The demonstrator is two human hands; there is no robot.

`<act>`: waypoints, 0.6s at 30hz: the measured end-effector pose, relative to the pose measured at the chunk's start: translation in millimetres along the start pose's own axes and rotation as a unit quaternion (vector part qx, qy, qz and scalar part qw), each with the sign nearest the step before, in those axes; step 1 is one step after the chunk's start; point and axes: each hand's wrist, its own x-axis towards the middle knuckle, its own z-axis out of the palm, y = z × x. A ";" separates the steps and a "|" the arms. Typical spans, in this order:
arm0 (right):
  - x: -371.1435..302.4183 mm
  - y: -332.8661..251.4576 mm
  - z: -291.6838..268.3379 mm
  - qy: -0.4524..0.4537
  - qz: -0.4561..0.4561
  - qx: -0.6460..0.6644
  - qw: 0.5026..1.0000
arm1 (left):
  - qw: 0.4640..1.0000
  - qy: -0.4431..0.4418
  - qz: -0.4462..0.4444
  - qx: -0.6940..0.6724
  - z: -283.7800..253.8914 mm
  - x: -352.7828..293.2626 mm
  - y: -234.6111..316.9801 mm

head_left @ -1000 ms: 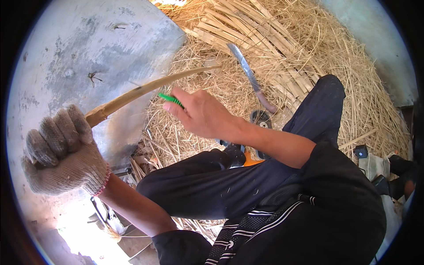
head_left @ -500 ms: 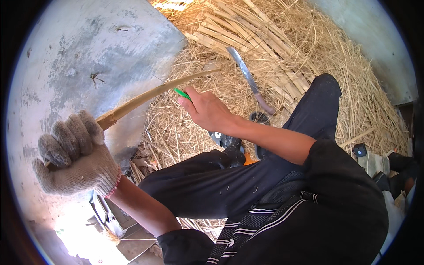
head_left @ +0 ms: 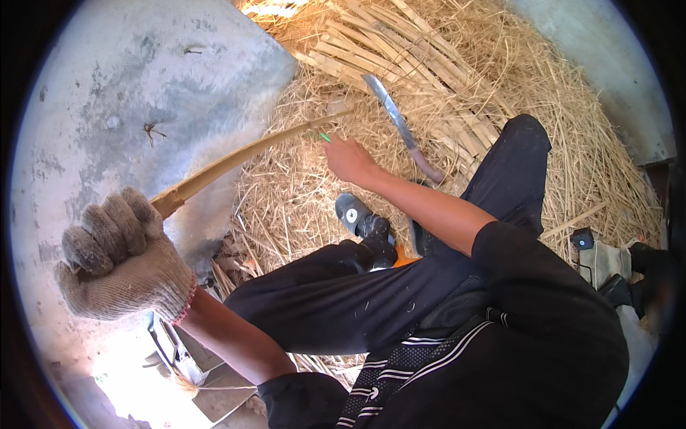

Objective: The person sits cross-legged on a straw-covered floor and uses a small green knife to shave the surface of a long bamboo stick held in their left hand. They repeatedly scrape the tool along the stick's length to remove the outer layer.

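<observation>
In a grey knitted glove, my left hand is wrapped round the near end of a long bamboo strip. The strip slants up and to the right, its far end thin and slightly curved. My bare right hand is closed round a small tool with a green handle, close to the strip's far part. Only a short bit of green shows past the fingers, so the kind of tool is unclear. Beyond the right hand, a long-bladed knife with a brown handle lies on the shavings.
Thin shavings cover the floor, with a pile of split bamboo strips at the back. A pale wall-like surface stands at the left. My crossed legs and a dark slipper are below the hands. A small black box sits at the right.
My right hand has slid along the strip, away from the left hand toward its far end, with the green-handled tool. The left hand has kept its grip and hardly moved.
</observation>
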 end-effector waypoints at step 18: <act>4.6 -3.9 1.7 -0.031 0.059 0.038 0.997 | 0.990 0.115 0.042 0.071 14.9 -5.7 -0.9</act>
